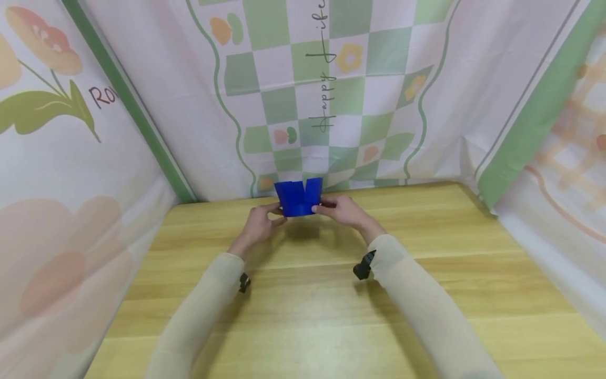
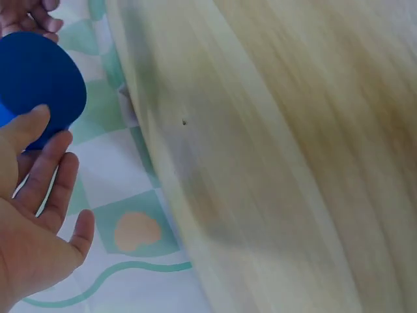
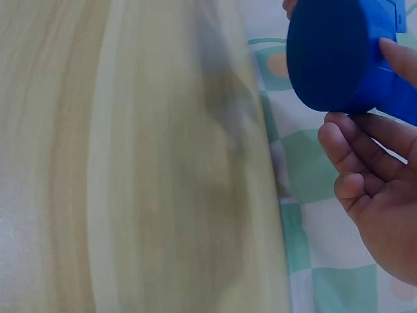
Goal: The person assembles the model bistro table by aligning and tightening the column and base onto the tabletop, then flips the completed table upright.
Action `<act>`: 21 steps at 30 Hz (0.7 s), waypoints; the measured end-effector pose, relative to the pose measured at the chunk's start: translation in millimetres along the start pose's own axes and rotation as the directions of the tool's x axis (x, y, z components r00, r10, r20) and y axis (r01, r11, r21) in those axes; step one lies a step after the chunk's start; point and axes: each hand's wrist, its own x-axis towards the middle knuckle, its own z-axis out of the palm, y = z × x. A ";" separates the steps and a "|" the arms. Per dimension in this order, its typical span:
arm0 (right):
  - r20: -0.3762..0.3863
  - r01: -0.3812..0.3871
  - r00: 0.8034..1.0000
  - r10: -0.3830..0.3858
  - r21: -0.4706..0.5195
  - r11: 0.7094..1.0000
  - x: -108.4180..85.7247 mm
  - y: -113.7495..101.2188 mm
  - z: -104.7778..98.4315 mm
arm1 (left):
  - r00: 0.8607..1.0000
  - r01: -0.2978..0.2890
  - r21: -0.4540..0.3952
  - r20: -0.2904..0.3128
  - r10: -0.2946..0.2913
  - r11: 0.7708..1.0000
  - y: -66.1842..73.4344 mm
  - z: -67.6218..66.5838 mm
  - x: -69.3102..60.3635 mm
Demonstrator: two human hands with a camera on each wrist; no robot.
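Observation:
A blue container [image 1: 298,204] with a round flat base and several stiff flaps standing up around it is held just above the back of the table, its shadow below. My left hand [image 1: 259,223] pinches its left side between thumb and fingers. On the opposite side my right hand [image 1: 347,210] holds it, thumb on the front and fingers beneath and behind. In the left wrist view the dark underside [image 2: 49,78] faces the camera. From the right wrist, the base [image 3: 329,59] and the lower parts of some flaps show; the inside is hidden.
A light wooden table [image 1: 303,316] spans the area under both arms. Behind it hangs a checkered cloth [image 1: 312,95], close to the container. Patterned cloth walls [image 1: 85,221] stand at left and right. A small black device [image 1: 363,266] sits at the right wrist.

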 end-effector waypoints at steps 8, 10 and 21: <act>0.004 -0.031 1.000 0.031 0.070 0.997 -3.3 -7.4 -8.6 | 0.999 0.035 -0.049 -0.009 -0.035 0.998 7.8 -5.4 -1.3; 0.017 -0.042 0.999 0.041 0.075 0.996 -5.1 -8.0 -11.1 | 0.999 0.038 -0.069 -0.008 -0.038 0.997 9.7 -7.0 -1.0; 0.066 -0.050 0.997 0.044 0.099 0.994 -12.0 -8.7 -20.6 | 0.997 0.073 -0.147 0.035 -0.068 0.987 14.7 -12.0 -0.1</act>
